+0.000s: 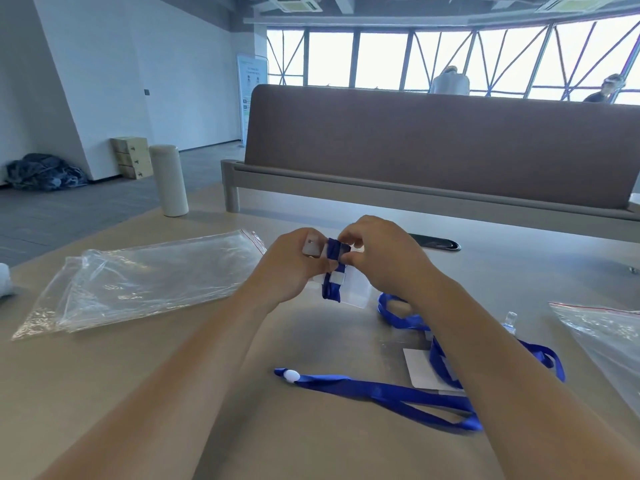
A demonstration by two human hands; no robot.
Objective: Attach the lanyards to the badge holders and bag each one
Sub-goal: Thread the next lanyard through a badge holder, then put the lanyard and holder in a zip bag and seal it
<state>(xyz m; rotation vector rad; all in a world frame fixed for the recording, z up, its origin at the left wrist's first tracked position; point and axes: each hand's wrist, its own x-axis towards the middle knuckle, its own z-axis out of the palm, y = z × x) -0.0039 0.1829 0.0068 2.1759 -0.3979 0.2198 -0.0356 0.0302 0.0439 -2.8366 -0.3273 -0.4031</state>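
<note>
Watching the middle of the frame, I am seeing the left hand (287, 268) gripping the badge holder (354, 291) above the worktop (242, 393) while the right hand (384, 258) is pinching the blue lanyard (333, 249) wound round it; if that pinch is loosening, I am expecting the wrap to spring open before bagging.

Bright daylight floods in from the windows (381, 60) at the back — they are blown out to white. The table (138, 393) carries soft shadows under the arms. Wide-angle bending curves the edges, and the whole frame is slightly soft.
</note>
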